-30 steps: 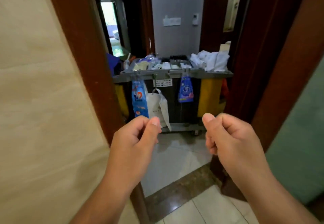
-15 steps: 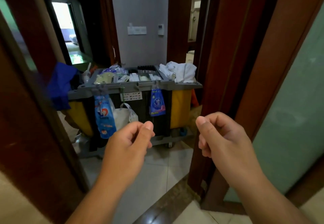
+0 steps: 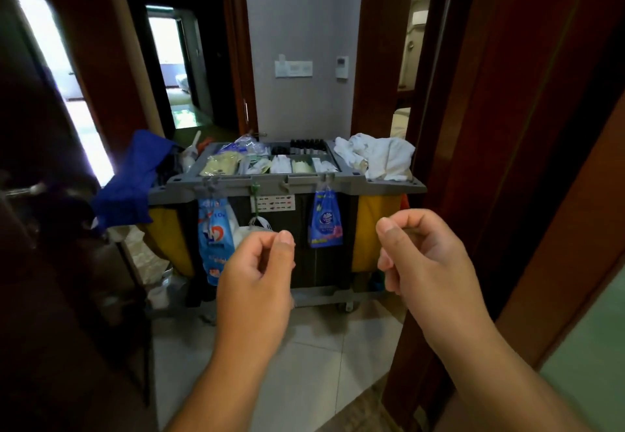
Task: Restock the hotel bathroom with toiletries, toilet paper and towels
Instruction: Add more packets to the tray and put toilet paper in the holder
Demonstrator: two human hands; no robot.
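Dark wooden door frames [image 3: 507, 127] stand on both sides of me. Just past them waits the cleaning cart [image 3: 236, 185], I think parked close so its things are easy to grab. White towels [image 3: 378, 157] are piled on its top right, and small toiletries [image 3: 280, 164] sit sorted in the tray beside them. My left hand [image 3: 257, 272] and right hand [image 3: 429, 262] are curled into loose fists, holding nothing and touching nothing
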